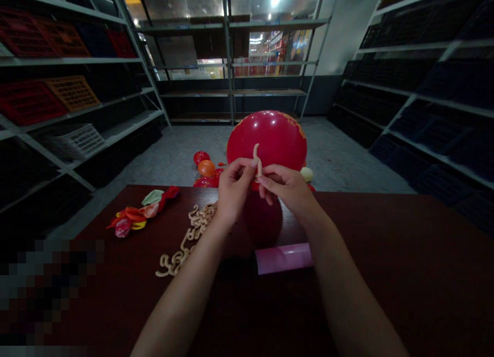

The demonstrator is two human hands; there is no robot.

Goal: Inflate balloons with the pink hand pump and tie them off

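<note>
Both hands are raised over the far part of the dark red table [366, 233]. My left hand [235, 184] pinches a short beige curled strip [257, 156] between thumb and finger. My right hand [287, 186] grips the lower end of the same strip, its fingers bent together. Right behind the hands is a large red balloon [268, 133] with yellow markings. A pile of similar beige curls [200, 218] lies on the table left of my left forearm, which partly covers it. Near my right forearm lies a pink cylinder [283, 258], its right end hidden by the arm.
Deflated coloured balloons [142, 212] lie at the table's left. Small inflated balloons, one orange [206, 168], are on the floor beyond the far edge. Shelves with crates [73, 92] stand on the left, dark crates [436, 136] on the right, and a metal rack [229, 64] at the back.
</note>
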